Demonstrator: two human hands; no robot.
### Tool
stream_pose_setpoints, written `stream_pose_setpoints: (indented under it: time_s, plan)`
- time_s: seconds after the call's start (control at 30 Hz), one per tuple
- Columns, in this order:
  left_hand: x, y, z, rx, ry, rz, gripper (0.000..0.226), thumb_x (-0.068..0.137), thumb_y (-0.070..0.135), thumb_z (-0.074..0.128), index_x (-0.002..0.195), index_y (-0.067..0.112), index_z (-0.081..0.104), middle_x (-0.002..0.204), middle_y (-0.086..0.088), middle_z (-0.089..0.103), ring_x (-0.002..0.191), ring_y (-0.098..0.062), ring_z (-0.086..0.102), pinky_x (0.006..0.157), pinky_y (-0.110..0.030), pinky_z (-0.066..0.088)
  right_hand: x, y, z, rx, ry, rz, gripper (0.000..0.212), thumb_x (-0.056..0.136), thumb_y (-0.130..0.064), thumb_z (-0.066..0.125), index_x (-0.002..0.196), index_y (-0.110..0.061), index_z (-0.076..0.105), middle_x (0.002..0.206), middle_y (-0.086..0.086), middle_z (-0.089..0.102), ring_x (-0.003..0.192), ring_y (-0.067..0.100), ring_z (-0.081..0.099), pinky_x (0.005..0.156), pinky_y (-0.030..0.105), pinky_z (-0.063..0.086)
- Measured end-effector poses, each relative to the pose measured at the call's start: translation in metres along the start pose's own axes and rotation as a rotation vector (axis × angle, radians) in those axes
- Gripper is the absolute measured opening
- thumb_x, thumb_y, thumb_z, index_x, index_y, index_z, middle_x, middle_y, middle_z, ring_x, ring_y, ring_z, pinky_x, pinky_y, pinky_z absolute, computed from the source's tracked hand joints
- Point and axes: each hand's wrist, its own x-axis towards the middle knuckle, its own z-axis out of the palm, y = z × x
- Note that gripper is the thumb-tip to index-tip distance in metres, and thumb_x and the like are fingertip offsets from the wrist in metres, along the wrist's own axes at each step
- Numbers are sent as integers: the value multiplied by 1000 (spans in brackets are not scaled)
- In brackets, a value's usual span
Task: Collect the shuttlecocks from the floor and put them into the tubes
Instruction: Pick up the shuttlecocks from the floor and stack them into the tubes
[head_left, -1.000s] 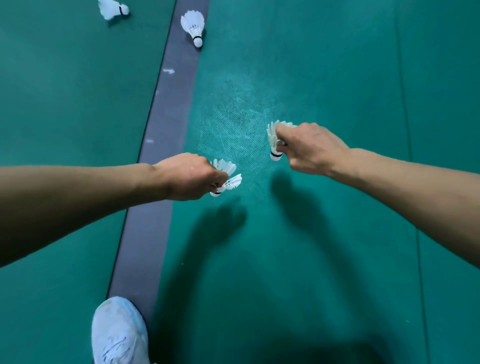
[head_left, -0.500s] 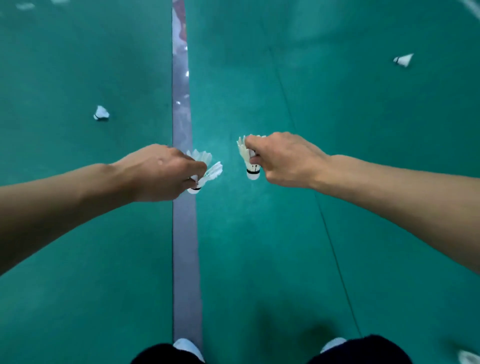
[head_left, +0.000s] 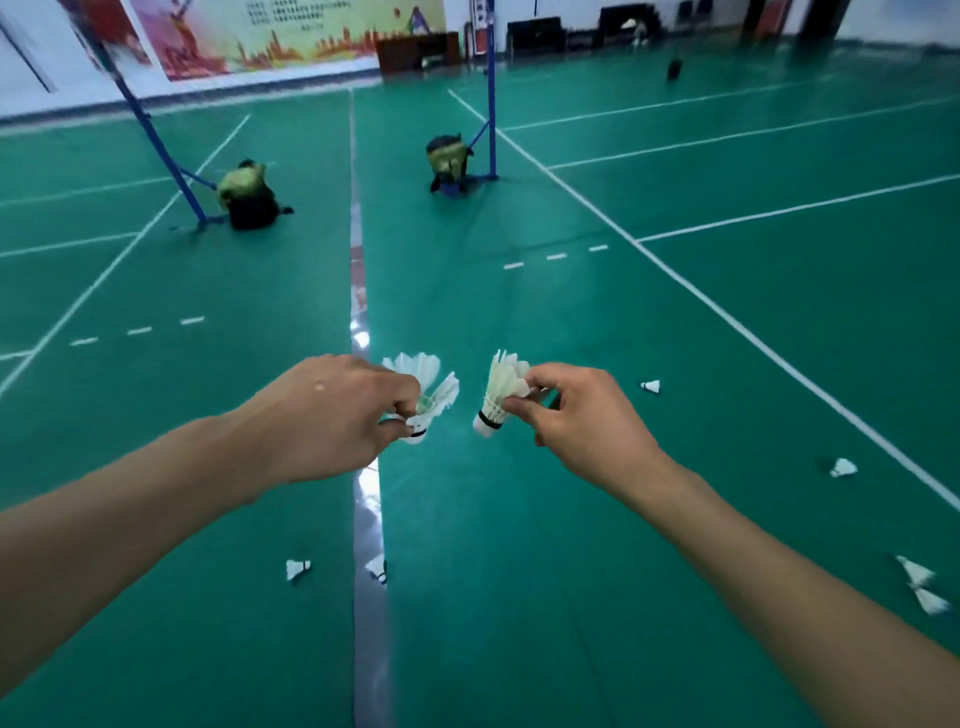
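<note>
My left hand (head_left: 332, 415) grips two white shuttlecocks (head_left: 428, 389), feathers fanned to the right. My right hand (head_left: 582, 421) pinches one white shuttlecock (head_left: 496, 397) by its feathers, cork hanging down. Both hands are held out at mid-height over the green floor. More shuttlecocks lie on the floor: one (head_left: 297, 569) near the grey line, one (head_left: 377, 568) on that line, one (head_left: 651, 386) right of my right hand, one (head_left: 842, 468) farther right, and two (head_left: 922, 584) at the right edge. No tube is in view.
A grey strip (head_left: 369, 597) runs down the middle of the green court floor. Two dark bags (head_left: 247, 195) (head_left: 448, 161) sit beside blue net posts (head_left: 491, 88) ahead. A wall with a poster (head_left: 270, 36) and dark furniture stand at the far end.
The view has lifted from the floor to the court ahead. Both hands keep their shuttlecocks and have drawn a little closer together.
</note>
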Motion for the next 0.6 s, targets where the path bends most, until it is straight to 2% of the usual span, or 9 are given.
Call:
stream_pose_setpoints:
  time_s: [0.07, 0.13, 0.23, 0.3, 0.37, 0.47, 0.53, 0.6]
  plan:
    - [4, 14, -21, -15, 75, 99, 26, 91, 42, 68, 85, 41, 43, 74, 21, 55, 65, -9, 45, 60, -28, 38, -19, -10, -18, 67, 66, 36, 5, 93, -27, 76, 90, -24, 77, 78, -14, 70, 62, 17, 64, 56, 24, 39]
    - [11, 30, -38, -35, 137, 213, 23, 90, 41, 70, 89, 38, 47, 73, 23, 51, 63, -8, 46, 58, -27, 40, -43, -18, -29, 126, 162, 88, 4, 93, -26, 76, 90, -25, 78, 68, -20, 68, 49, 7, 58, 49, 16, 35]
    - [28, 56, -51, -86, 224, 377, 20, 88, 37, 73, 88, 34, 54, 70, 25, 46, 59, -11, 49, 53, -21, 33, -81, -28, -39, 204, 313, 191, 6, 94, -26, 75, 88, -26, 78, 59, -19, 63, 42, 2, 52, 44, 14, 35]
    - [40, 72, -50, -154, 259, 469, 17, 89, 38, 72, 91, 26, 60, 75, 15, 63, 62, -18, 58, 55, -25, 38, -110, -32, -44, 226, 467, 252, 8, 94, -27, 76, 86, -27, 77, 59, -14, 64, 42, 2, 53, 43, 17, 36]
    - [53, 92, -44, -224, 259, 568, 18, 90, 38, 71, 93, 22, 62, 81, 4, 71, 67, -25, 63, 63, -32, 47, -145, -32, -49, 218, 631, 300, 9, 94, -26, 76, 86, -31, 76, 67, -10, 68, 47, 3, 57, 43, 28, 42]
    - [65, 130, -41, -308, 255, 715, 18, 89, 35, 74, 92, 20, 65, 71, 11, 59, 61, -24, 54, 61, -30, 38, -204, -28, -56, 207, 832, 399, 11, 94, -29, 75, 88, -39, 77, 80, -5, 73, 63, 28, 68, 54, 53, 53]
    - [72, 166, -41, -339, 242, 812, 15, 88, 32, 76, 90, 21, 66, 68, 18, 50, 57, -18, 46, 60, -28, 34, -251, -27, -66, 187, 970, 460, 13, 94, -30, 75, 90, -43, 78, 80, -3, 74, 69, 36, 67, 54, 56, 53]
    - [77, 207, -44, -376, 231, 908, 13, 87, 30, 77, 89, 23, 67, 63, 22, 47, 54, -10, 44, 56, -27, 33, -297, -29, -80, 146, 1098, 510, 15, 94, -30, 74, 89, -43, 78, 82, -5, 74, 66, 26, 70, 53, 48, 54]
